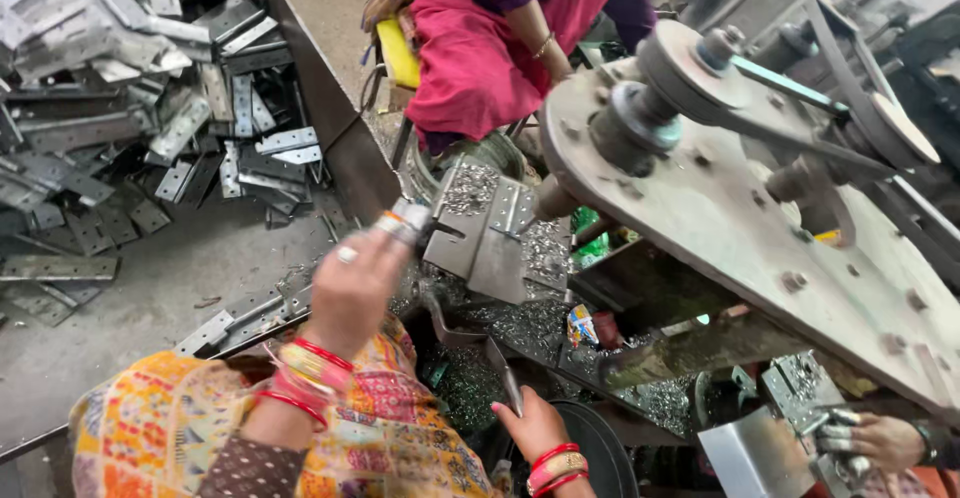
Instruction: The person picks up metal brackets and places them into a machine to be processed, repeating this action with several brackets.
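My left hand (350, 288), blurred, with a ring and red bangles, is raised over my patterned sleeve. Its taped fingertips grip the left edge of a grey metal hinge plate (485, 238), which is tilted over a bed of metal chips (520, 323). My right hand (530, 426), lower down and wearing red bangles, is closed on the end of a bent dark metal lever (490, 350) that runs up toward the plate.
A large steel bin (330, 128) on the left holds a pile of hinge plates (150, 88). A press machine with pulleys and a belt (720, 88) fills the right. A person in pink (480, 48) sits beyond. Another person's hand (880, 440) holds metal parts at bottom right.
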